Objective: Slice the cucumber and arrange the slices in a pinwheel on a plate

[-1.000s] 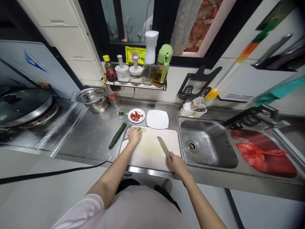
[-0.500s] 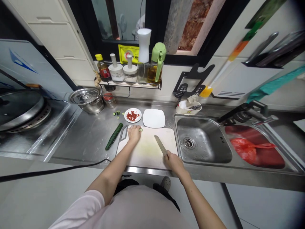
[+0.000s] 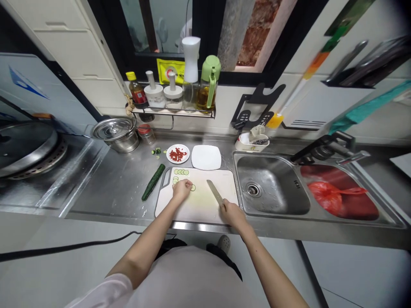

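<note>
A white cutting board lies on the steel counter in front of me. My left hand rests on its left part with fingers curled over cucumber slices; a row of slices lies at the board's far left corner. My right hand grips the handle of a knife, whose blade points away over the board. A whole cucumber piece lies on the counter left of the board.
Behind the board sit a small plate of chopped red chilli and an empty white plate. A sink is at the right, with a red bag in the second basin. A lidded pot and spice rack stand at the back.
My left hand has drawn back from the board's far left corner toward the middle, leaving a row of cucumber slices uncovered there. The knife hand has stayed about where it was.
</note>
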`<state>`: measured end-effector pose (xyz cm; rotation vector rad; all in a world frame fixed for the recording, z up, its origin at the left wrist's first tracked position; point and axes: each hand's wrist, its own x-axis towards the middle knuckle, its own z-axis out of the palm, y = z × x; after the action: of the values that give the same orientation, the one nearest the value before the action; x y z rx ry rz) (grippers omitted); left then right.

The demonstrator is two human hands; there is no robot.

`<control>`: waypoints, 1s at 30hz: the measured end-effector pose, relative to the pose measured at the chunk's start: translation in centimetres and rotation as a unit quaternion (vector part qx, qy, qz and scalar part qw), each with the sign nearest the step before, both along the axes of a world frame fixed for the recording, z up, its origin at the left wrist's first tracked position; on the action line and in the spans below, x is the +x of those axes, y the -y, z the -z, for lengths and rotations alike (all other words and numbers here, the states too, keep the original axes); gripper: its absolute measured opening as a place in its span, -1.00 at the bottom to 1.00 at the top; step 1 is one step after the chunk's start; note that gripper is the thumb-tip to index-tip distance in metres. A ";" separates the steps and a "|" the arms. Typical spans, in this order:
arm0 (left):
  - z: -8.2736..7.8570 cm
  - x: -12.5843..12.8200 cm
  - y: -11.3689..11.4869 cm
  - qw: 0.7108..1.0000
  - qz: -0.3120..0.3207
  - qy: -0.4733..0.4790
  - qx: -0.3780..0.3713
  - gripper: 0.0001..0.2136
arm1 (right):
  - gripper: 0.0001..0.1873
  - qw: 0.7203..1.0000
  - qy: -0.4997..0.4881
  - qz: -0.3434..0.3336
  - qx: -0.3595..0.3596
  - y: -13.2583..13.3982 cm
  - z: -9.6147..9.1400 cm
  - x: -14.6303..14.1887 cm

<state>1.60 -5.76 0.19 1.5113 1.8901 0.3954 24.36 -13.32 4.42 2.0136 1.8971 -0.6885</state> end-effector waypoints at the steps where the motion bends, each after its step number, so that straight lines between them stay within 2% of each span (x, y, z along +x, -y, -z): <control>1: 0.1 0.1 0.2 1.000 0.012 -0.008 0.001 -0.86 | -0.64 1.000 -0.001 -0.001 0.002 0.0 0.1 0.0; 6: 0.0 0.1 0.0 0.987 0.134 -0.073 0.043 -0.73 | -0.66 1.000 0.003 -0.007 0.008 0.1 0.2 0.0; 13: -1.1 -0.2 -1.7 0.933 0.341 -0.087 0.071 -0.68 | -0.66 1.000 0.001 -0.005 0.005 0.2 0.2 0.1; 18: -1.1 -0.1 -2.1 0.902 0.413 -0.069 0.107 -0.64 | -0.66 1.000 -0.003 -0.001 0.009 0.2 0.4 0.2; 21: -0.9 -0.1 -2.0 0.905 0.410 -0.067 0.097 -0.60 | -0.65 1.000 -0.002 0.000 0.010 0.2 0.4 0.2; 23: -0.7 -0.3 -1.6 0.915 0.381 -0.075 0.111 -0.60 | -0.66 1.000 -0.002 0.001 0.004 0.1 0.3 0.2; 28: 0.4 -1.0 0.4 0.970 0.183 -0.099 0.129 -0.74 | -0.67 1.000 0.003 -0.006 0.007 0.2 0.0 0.1; 30: 0.9 -1.1 1.4 0.978 0.143 -0.097 0.113 -0.73 | -0.67 1.000 0.004 -0.019 0.011 0.4 -0.2 -0.1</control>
<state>0.50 -7.14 -0.73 2.0077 1.7798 0.3479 24.27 -13.71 4.65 1.9839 1.9416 -0.6506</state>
